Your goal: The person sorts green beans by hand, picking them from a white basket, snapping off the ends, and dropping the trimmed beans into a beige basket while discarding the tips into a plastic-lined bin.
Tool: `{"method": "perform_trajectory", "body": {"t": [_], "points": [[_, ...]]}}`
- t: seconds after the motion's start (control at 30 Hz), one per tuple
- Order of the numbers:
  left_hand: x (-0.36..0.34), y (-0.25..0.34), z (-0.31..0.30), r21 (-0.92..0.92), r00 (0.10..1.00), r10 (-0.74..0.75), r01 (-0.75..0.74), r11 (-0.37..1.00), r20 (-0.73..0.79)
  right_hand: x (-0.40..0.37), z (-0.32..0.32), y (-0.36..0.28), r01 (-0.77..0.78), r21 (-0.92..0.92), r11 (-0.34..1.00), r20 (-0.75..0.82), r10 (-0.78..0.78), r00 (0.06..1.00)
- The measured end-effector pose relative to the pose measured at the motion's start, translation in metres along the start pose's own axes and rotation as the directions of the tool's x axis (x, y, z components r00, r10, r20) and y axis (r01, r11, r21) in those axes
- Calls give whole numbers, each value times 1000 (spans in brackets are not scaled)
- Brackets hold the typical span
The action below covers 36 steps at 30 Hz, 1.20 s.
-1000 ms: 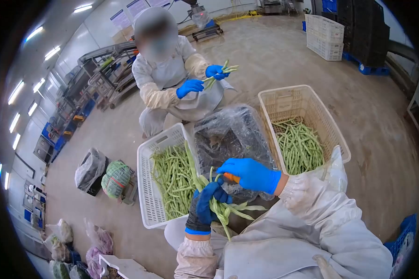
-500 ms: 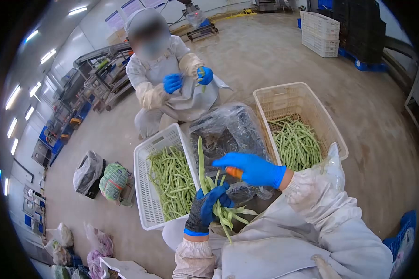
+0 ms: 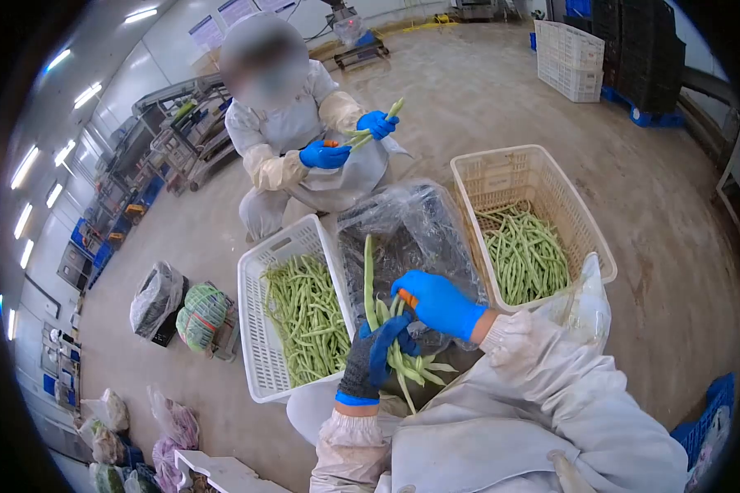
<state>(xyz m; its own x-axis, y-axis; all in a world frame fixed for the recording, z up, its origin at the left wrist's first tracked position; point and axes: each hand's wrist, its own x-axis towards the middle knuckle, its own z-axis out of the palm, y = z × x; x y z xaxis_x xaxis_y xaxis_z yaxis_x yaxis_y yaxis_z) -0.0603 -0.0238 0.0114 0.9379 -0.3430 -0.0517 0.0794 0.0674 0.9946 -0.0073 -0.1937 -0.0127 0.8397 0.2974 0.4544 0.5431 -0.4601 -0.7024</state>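
My left hand (image 3: 376,355), in a dark grey and blue glove, is closed around a bunch of green beans (image 3: 407,367). One long bean sticks up well above the others. My right hand (image 3: 446,306), in a blue glove, grips a small orange-handled tool (image 3: 407,297) close to the upper ends of the bunch; its working end cannot be made out. Below and beyond my hands lies a dark crate covered with clear plastic film (image 3: 427,215). To the left stands a white basket (image 3: 257,361) of beans, and a beige basket (image 3: 487,174) holding more beans is to the right.
Across from me a co-worker (image 3: 304,123) crouches, holding beans and an orange-handled tool. On the floor at left are a bagged dark crate (image 3: 156,302) and a green wrapped bundle (image 3: 203,316). Filled plastic bags (image 3: 107,412) lie lower left. Stacked crates (image 3: 569,59) stand far right.
My right hand has come down and in to the bunch, its fingers now closed tighter on the orange handle. The co-worker's hands have come together, with beans showing between them.
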Motion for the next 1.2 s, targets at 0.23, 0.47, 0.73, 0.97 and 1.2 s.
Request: {"method": "perform_trajectory", "body": {"t": [0.23, 0.47, 0.73, 0.97, 1.2], "points": [[-6, 4, -2, -118, 969, -243, 237, 964, -39, 10, -35, 38, 148, -383, 912, -176, -230, 957], [-3, 5, -1, -27, 966, -220, 225, 974, 137, 11, -35, -21, 295, -4, 956, 326, -278, 904], [-5, 12, -1, -53, 949, -296, 303, 952, 112, 11, -32, -17, 472, -271, 839, 402, -347, 847], [3, 11, 1, 17, 944, -300, 301, 953, 138, 3, -13, 46, -68, -382, 922, -54, 52, 997], [7, 5, -5, -20, 927, -370, 372, 928, 65, 1, -43, -8, 171, -86, 981, 65, -166, 984]]}}
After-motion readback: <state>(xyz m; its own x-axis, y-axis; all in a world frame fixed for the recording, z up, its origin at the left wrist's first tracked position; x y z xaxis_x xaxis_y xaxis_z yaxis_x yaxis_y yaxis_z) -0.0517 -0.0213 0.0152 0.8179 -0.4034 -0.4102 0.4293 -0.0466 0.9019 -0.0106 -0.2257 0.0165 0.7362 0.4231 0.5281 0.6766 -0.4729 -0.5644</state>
